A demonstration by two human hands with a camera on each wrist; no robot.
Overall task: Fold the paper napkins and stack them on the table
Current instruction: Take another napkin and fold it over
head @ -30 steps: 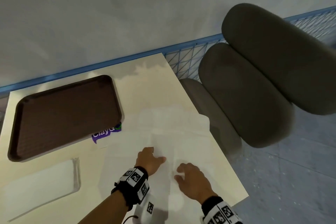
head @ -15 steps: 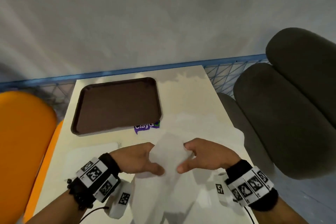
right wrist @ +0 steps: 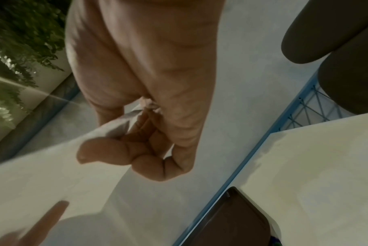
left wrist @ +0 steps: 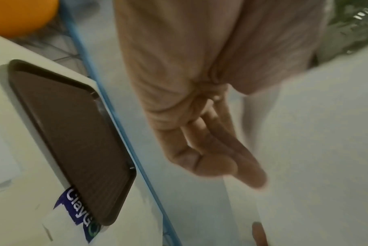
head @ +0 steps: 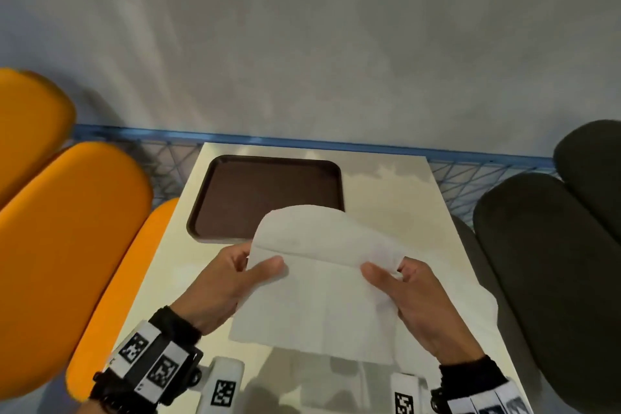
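- Left hand (head: 223, 286): thumb and fingers pinch napkin (head: 322, 292) left edge
- Right hand (head: 413, 299): pinches right edge
- Napkin: held above surface (head: 396, 198), top flopped over, near tray (head: 268, 191)
- Step: folding; next likely align edges, crease

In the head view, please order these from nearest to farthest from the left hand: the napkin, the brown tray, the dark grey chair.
From the left hand:
1. Napkin, pinched at its left edge.
2. Brown tray, just beyond, at the table's far side.
3. Dark grey chair, across the table on the right.
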